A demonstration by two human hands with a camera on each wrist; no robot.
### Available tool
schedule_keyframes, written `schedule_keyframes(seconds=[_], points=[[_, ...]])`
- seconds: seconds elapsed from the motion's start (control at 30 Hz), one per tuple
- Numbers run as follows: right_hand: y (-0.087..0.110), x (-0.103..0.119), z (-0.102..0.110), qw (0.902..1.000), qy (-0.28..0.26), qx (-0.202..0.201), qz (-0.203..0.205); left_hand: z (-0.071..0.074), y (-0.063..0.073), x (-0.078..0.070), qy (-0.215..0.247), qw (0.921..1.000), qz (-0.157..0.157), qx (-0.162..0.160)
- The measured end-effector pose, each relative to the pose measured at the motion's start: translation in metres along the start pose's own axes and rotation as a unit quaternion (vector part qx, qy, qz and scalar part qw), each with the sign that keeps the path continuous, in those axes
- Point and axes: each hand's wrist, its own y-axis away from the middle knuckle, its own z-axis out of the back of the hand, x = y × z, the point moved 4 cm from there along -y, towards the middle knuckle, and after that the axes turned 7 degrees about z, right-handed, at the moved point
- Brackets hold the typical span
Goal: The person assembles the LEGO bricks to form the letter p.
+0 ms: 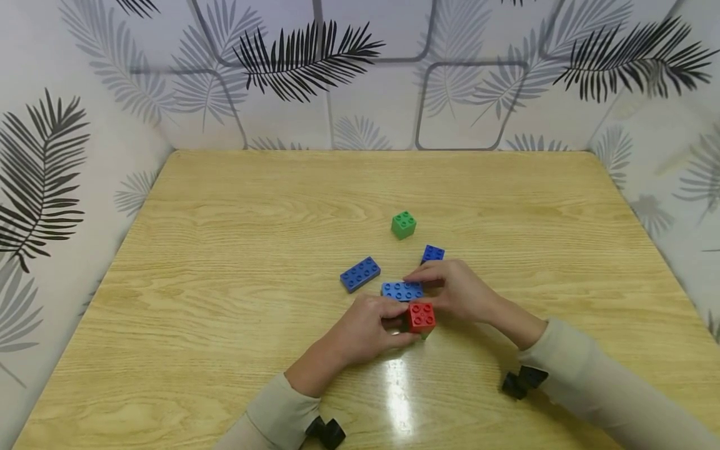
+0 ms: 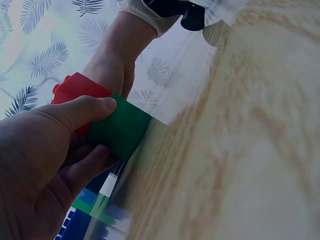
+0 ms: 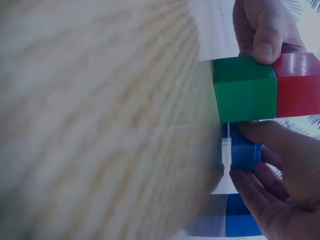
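head view: my l hand [image 1: 368, 328] pinches the red brick [image 1: 422, 317], studs up, btwn thumb + fingers. just beyond it my r hand [image 1: 458, 290] grips the near end of the light blue brick [image 1: 399, 290]. hands are v. close, so imo small moves are best, else r fingers cld knock the red. past my l hand lies a dark blue brick [image 1: 360, 274]; a small blue brick [image 1: 432, 253] is just beyond my r fingers, + a small green brick [image 1: 403, 225] farther out, ahead of both hands. neither hand holds those three.

left wrist view: a green brick [image 2: 122, 127] sits directly under the red, w/ my l thumb lying across the seam, so one pinch steadies both. good hold imo; light, even pressure shd stop them twisting apart.

right wrist view: r thumb + fingertips pinch the light blue by opposite sides, right beside the green one. side grip's prob. ideal b/c it leaves studs + underside free; wld hold it level. can't tell if it's on the table [image 3: 100, 125] or slightly raised.
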Motion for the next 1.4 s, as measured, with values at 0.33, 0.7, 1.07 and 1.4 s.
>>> schedule_keyframes(seconds=[0.33, 0.7, 1.07, 1.4], points=[[0.001, 0.002, 0.002, 1.0000, -0.007, 0.000, 0.001, 0.000, 0.000, -0.001, 0.002, 1.0000, 0.006, 0.005], [0.003, 0.006, 0.009, 0.9993, 0.006, -0.022, 0.030, 0.000, 0.000, 0.000, -0.001, 0.9999, 0.009, 0.010], [0.007, 0.015, 0.019, 0.9963, 0.045, -0.037, 0.063, 0.000, 0.001, 0.001, -0.009, 0.9999, 0.005, 0.005], [0.012, 0.017, 0.027, 0.9940, 0.035, -0.065, 0.080, 0.000, -0.001, 0.001, 0.000, 0.9999, 0.009, 0.006]])
